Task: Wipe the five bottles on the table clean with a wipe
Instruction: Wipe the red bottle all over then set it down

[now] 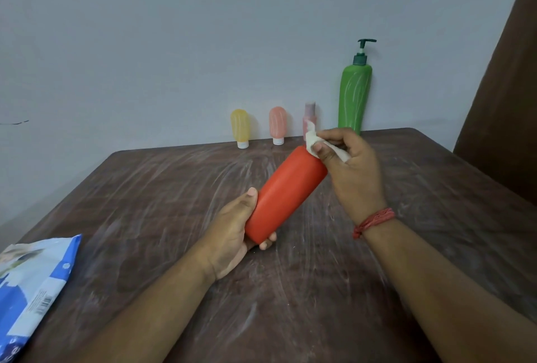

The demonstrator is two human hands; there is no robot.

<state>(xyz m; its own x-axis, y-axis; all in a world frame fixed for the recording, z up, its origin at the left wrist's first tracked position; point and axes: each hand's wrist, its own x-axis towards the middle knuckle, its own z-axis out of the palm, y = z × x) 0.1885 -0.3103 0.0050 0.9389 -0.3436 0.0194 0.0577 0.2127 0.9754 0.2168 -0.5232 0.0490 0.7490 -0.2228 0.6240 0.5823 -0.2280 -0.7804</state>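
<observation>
The left hand [232,234] grips the red bottle's [286,192] base, tilting it so the right hand [353,167], pinching the wipe [312,141], reaches its top.

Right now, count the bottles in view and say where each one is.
5: the red bottle held in both hands; yellow bottle, pink bottle, small pink bottle partly hidden by the wipe, and green pump bottle along the wall.

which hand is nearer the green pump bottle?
Right. The right hand, pinching the wipe at the red bottle's far end, sits just in front of the green pump bottle. The left hand grips the near end, farther away.
</observation>
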